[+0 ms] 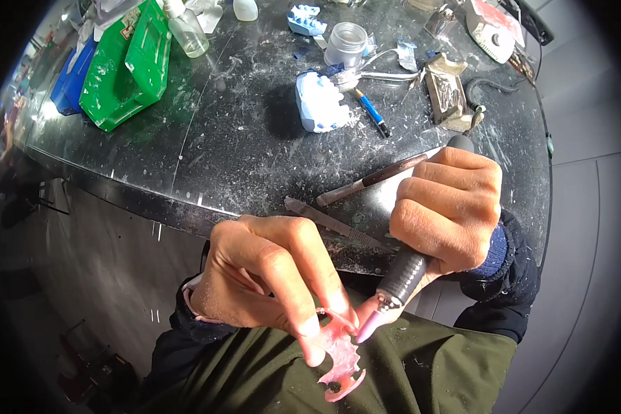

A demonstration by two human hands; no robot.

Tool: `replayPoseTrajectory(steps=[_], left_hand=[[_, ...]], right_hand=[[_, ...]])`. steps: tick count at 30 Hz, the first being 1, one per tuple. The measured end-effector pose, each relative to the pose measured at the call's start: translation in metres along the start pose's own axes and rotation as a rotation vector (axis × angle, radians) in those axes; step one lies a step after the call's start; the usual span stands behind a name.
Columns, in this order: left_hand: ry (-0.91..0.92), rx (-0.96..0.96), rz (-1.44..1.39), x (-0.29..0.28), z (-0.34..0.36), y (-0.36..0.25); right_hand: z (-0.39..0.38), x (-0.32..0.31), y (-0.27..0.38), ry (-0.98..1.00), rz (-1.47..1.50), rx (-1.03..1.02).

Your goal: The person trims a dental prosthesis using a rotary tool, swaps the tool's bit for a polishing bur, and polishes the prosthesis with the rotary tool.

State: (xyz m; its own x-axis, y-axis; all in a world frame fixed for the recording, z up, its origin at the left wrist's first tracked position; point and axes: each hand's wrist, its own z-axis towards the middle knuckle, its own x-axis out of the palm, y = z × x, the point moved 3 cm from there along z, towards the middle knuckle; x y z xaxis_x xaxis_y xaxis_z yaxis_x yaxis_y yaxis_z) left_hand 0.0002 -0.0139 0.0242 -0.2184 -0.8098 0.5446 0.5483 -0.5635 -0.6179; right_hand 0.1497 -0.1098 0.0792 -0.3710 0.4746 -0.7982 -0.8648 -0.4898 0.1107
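My left hand (262, 265) pinches a thin pink denture base (339, 352) between thumb and fingers, above my green-clad lap. The base is curved, with a scalloped edge and a hooked lower end. My right hand (452, 207) is wrapped round a black rotary handpiece (405, 274), tilted down toward the left. Its pink pointed grinding bit (371, 326) is at the base's right edge, beside my left fingertips; whether they touch I cannot tell. Beyond my hands, a knife with a dark handle (386, 172) and a flat metal tool with a ridged part (338, 222) lie on the bench.
A white dental cast (319, 103) stands on the dusty black bench (234, 138) near a blue pen (372, 114). Behind are a clear cup (346, 45) and a blue cast (306, 21). Green bin (127, 76) and spray bottle (188, 33) stand left; a worn box (448, 93) right.
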Motion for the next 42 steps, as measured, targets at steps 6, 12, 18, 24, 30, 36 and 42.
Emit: replayPoseTrajectory(steps=[6, 12, 18, 24, 30, 36, 42], left_hand=[[-0.004, 0.002, 0.024, -0.001, -0.001, -0.002], [-0.067, 0.098, 0.237, 0.0, 0.004, -0.012], [-0.204, 0.515, 0.79, 0.007, -0.005, -0.024], [-0.15, 0.68, 1.072, 0.011, -0.003, -0.027], [-0.094, 0.686, 1.172, 0.007, -0.003, -0.029], [-0.12, 0.751, 1.139, 0.007, 0.001, -0.024], [-0.111, 0.798, 1.142, 0.005, 0.004, -0.022]], right_hand=[[0.001, 0.002, 0.001, 0.017, 0.006, -0.014], [0.003, -0.005, -0.009, -0.014, 0.004, 0.036], [0.012, -0.01, 0.003, 0.066, 0.153, 0.332], [0.014, -0.006, 0.014, 0.104, 0.056, 0.425], [0.017, -0.005, 0.014, 0.128, -0.052, 0.4], [0.014, -0.007, 0.013, 0.112, -0.032, 0.388], [0.012, -0.005, 0.012, 0.104, -0.047, 0.374]])
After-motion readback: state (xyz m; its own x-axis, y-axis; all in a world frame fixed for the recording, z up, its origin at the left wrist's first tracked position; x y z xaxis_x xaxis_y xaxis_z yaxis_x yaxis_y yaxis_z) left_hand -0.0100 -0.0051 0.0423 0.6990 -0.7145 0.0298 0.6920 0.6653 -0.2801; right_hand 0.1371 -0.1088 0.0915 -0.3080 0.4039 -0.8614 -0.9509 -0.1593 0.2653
